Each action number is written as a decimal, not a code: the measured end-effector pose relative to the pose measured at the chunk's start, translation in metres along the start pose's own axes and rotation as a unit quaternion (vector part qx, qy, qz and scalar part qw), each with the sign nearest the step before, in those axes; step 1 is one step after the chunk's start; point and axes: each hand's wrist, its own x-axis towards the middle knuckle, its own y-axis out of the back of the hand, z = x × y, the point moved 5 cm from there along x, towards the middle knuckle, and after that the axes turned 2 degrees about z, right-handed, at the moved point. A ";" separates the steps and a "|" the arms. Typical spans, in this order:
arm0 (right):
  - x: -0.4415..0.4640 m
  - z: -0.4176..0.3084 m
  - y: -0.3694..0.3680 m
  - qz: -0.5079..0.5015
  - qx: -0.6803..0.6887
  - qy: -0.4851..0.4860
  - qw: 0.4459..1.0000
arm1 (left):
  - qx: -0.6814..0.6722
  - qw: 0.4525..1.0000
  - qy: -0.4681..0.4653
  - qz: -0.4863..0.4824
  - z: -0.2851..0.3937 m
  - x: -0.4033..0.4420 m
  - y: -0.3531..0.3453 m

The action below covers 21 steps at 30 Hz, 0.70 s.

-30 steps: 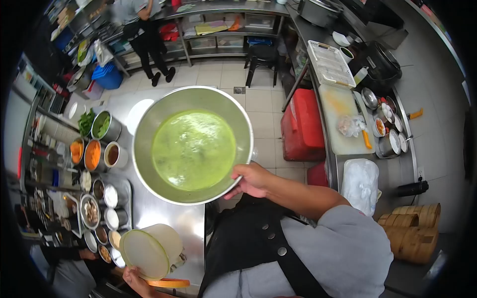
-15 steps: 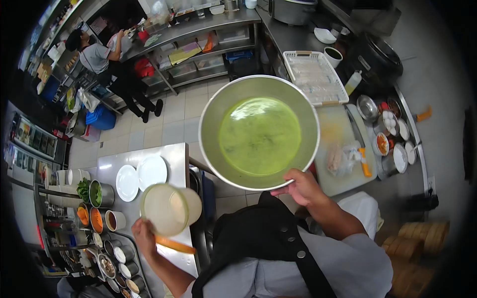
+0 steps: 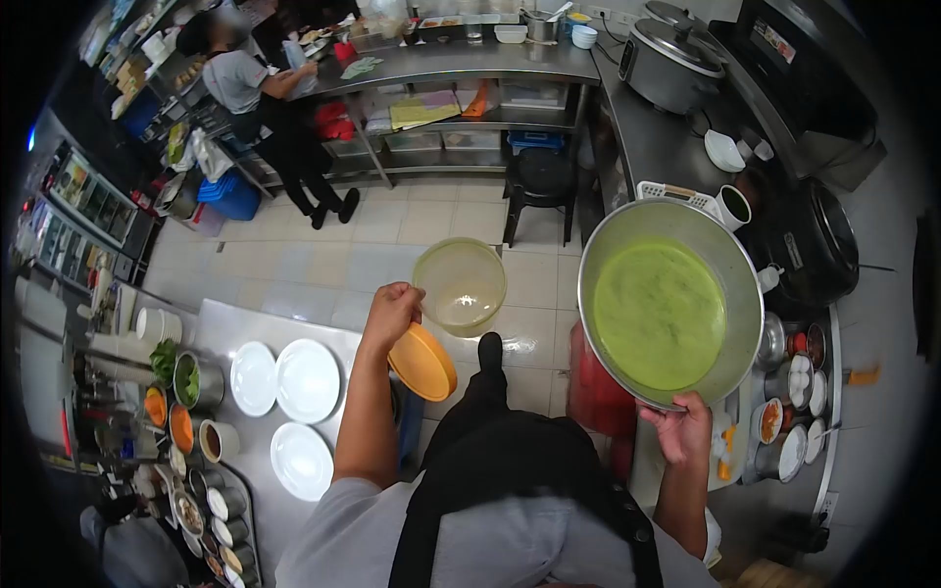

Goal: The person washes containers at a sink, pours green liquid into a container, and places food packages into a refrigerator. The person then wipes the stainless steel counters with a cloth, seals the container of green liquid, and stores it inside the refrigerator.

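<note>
My right hand (image 3: 678, 426) grips the near rim of a wide metal bowl (image 3: 747, 338), its palm turned up below the edge. Green liquid (image 3: 659, 314) fills the lower part of the bowl, which is held up on the right. My left hand (image 3: 394, 312) is closed on the rim of a translucent plastic tub (image 3: 461, 284), held over the floor. The tub looks empty. An orange lid (image 3: 427, 365) hangs just beneath the same hand, apparently held along with the tub; how the fingers hold it is hidden.
White plates (image 3: 308, 380) lie on the steel table (image 3: 221, 328) at left, beside several ingredient pots. At right stand a cutting board (image 3: 647, 480), small bowls and a black cooker (image 3: 809, 245). A co-worker (image 3: 240, 83) stands at the far counter; a black stool (image 3: 541, 181) is ahead.
My view has turned. The bowl has moved right in the frame with my right hand. My left hand has brought the tub and lid from above the table to above the floor.
</note>
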 end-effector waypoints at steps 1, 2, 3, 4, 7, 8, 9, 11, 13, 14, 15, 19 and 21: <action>0.010 -0.003 -0.005 0.004 0.005 0.008 1.000 | -0.010 1.000 0.009 -0.011 0.000 0.020 -0.005; 0.020 -0.007 -0.010 0.012 0.011 0.018 1.000 | -0.020 0.999 0.019 -0.027 0.000 0.042 -0.011; 0.029 -0.012 -0.017 0.019 0.017 0.033 0.999 | -0.029 0.998 0.025 -0.044 0.005 0.066 -0.017; 0.038 -0.017 -0.024 0.029 0.026 0.041 0.998 | -0.024 0.998 0.028 -0.058 0.009 0.089 -0.023; 0.065 -0.026 -0.048 0.055 0.052 0.055 0.996 | -0.003 0.995 0.030 -0.096 0.029 0.147 -0.039; 0.077 -0.029 -0.053 0.062 0.061 0.056 0.995 | 0.006 0.994 0.021 -0.109 0.039 0.166 -0.048; 0.089 -0.031 -0.061 0.067 0.071 0.058 0.994 | 0.016 0.993 0.010 -0.121 0.052 0.186 -0.056; 0.113 -0.038 -0.083 0.068 0.087 0.079 0.991 | 0.056 0.984 -0.015 -0.166 0.073 0.228 -0.078; 0.127 -0.048 -0.098 0.077 0.095 0.091 0.988 | 0.078 0.975 -0.027 -0.208 0.093 0.259 -0.106; 0.138 -0.049 -0.100 0.081 0.097 0.092 0.988 | 0.081 0.971 -0.031 -0.223 0.101 0.274 -0.122; 0.152 -0.052 -0.102 0.083 0.101 0.096 0.987 | 0.085 0.967 -0.036 -0.239 0.112 0.290 -0.140; 0.195 -0.063 -0.107 0.117 0.112 0.122 0.979 | 0.069 0.951 -0.062 -0.295 0.150 0.337 -0.207; 0.214 -0.074 -0.114 0.124 0.111 0.130 0.977 | 0.082 0.937 -0.068 -0.331 0.165 0.362 -0.241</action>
